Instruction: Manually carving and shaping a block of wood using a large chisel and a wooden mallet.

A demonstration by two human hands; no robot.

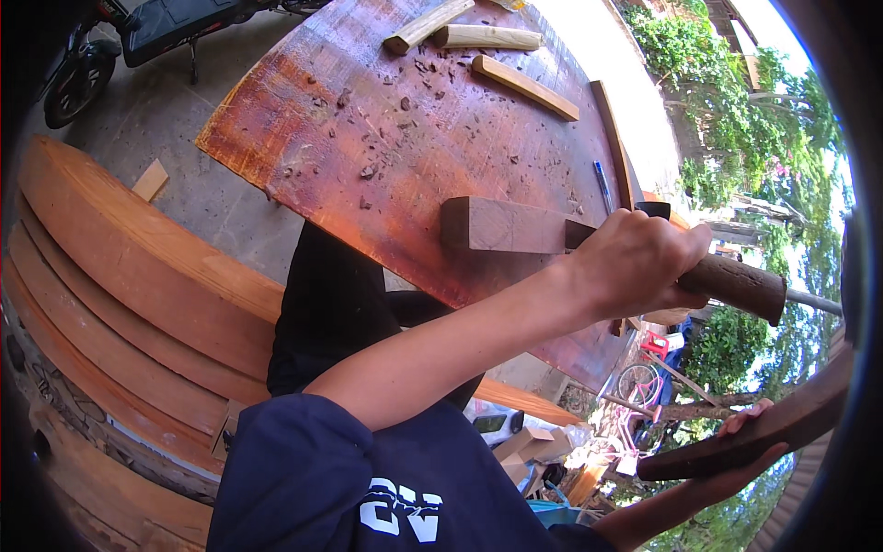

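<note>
My left hand (635, 262) is closed round the thick, dark wooden handle (740, 287) of what looks like a chisel; its blade is hidden. Just under that hand, a dark squared wooden block (506, 225) lies at the near side of the reddish-brown table (368, 193). A dark recess shows in the block's top beside my wrist. Raised at the far right, my right hand (756, 455) grips a thick, dark, slightly curved length of wood (800, 414), its fingertips showing over the upper edge. The two hands are well apart.
Dark wood chips (368, 172) are scattered over the table. Several wooden sticks (524, 87) and a blue pen (602, 187) lie on it. Large curved planks (138, 239) are stacked at the left. A motorbike (166, 37) stands behind; a pink bicycle (635, 396) is off to the right.
</note>
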